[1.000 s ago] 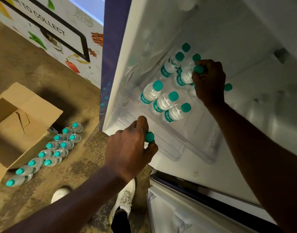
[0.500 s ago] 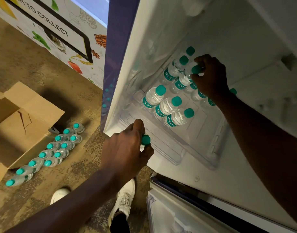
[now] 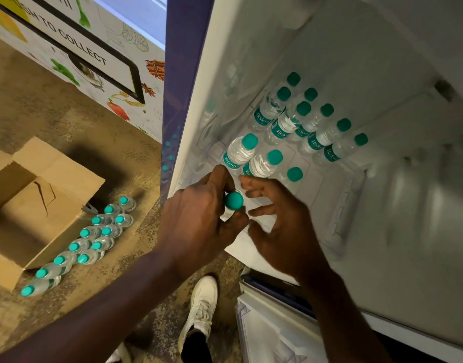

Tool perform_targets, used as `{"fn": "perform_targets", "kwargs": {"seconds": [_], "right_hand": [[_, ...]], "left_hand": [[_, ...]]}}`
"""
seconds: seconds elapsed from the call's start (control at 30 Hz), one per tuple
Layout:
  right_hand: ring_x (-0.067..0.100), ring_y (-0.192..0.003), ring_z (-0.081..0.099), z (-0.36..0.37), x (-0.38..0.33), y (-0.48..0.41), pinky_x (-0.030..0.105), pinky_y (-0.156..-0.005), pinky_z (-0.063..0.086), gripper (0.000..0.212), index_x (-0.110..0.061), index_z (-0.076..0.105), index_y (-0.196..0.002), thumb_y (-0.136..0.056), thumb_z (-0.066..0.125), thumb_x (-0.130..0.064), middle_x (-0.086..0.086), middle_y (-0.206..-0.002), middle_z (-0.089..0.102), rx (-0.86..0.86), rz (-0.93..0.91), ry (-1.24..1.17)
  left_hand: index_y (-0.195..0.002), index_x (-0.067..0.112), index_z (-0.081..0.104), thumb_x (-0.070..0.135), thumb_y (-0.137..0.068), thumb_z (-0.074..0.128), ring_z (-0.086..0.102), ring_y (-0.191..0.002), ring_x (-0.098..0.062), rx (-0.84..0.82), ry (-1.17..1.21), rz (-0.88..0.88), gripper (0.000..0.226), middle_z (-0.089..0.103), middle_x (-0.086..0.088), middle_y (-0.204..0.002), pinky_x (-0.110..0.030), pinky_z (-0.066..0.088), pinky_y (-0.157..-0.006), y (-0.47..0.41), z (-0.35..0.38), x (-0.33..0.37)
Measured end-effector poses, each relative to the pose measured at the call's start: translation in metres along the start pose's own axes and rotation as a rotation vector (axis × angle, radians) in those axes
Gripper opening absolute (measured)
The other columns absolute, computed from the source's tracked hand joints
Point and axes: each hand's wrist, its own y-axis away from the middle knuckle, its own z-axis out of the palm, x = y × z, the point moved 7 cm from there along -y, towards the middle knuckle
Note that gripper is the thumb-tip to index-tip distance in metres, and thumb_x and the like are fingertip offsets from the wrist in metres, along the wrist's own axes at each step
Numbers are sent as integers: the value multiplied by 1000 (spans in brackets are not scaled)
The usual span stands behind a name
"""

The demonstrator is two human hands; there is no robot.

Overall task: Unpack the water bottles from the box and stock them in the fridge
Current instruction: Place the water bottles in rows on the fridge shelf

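My left hand (image 3: 199,221) grips a small clear water bottle with a teal cap (image 3: 233,199) at the front edge of the white fridge shelf (image 3: 338,221). Close on its right, my right hand (image 3: 280,229) hovers with fingers spread, holding nothing. Several identical bottles (image 3: 298,119) stand in rows at the back of the shelf, and three more (image 3: 264,162) stand nearer the front. The open cardboard box (image 3: 28,205) sits on the floor at the left, with several bottles (image 3: 94,239) in two rows beside it.
The fridge's purple side wall (image 3: 184,74) stands between the shelf and the floor area. A printed white cabinet (image 3: 76,53) lines the back left. My white shoe (image 3: 201,305) is on the speckled floor below. A lower fridge compartment (image 3: 272,334) juts out at the bottom.
My right hand has let go of the back-row bottles and drawn back to the front, beside my left hand. My left hand still holds its bottle at the shelf edge.
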Motion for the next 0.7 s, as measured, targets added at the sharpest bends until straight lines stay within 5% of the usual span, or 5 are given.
{"fn": "perform_targets", "kwargs": {"seconds": [0.23, 0.37, 0.57, 0.63, 0.7], "right_hand": [[14, -106, 71, -3, 4, 22, 30, -86, 63, 53, -8, 67, -126, -82, 88, -30, 1, -120, 73, 162, -8, 95], [14, -96, 75, -35, -1, 16, 33, -77, 65, 55, -2, 69, -124, -80, 89, -30, 4, -113, 76, 255, 17, 132], [-7, -91, 73, -104, -18, -6, 9, -69, 57, 59, -16, 65, -124, -77, 87, -44, -15, -113, 71, 564, 98, 10], [-1, -94, 74, -120, -17, -14, 13, -71, 60, 61, -7, 66, -126, -80, 88, -39, -7, -115, 73, 692, 94, 13], [1, -98, 73, -130, -14, -24, 14, -76, 60, 64, -1, 62, -131, -84, 85, -38, -4, -119, 72, 791, 74, 9]], "left_hand": [[-110, 26, 57, 45, -86, 68, 54, -61, -5, -50, 89, 115, 33, 50, 19, -76, -35, 52, -51, 3, 9, 22], [-114, 28, 57, 69, -94, 62, 63, -70, -4, 45, 171, 169, 46, 60, 16, -85, -31, 54, -53, -8, 1, 22], [-134, 9, 54, 78, -102, 36, 64, -114, -25, 24, -263, 163, 79, 66, -10, -130, -37, 54, -90, -26, 23, -23], [-155, -1, 38, 87, -98, 25, 41, -149, -36, -177, -444, 177, 105, 42, -22, -161, -44, 34, -122, -30, 47, -43], [-166, -4, 7, 94, -90, 13, -1, -163, -37, -312, -572, 192, 124, 0, -25, -174, -43, -2, -129, -31, 70, -64]]}}
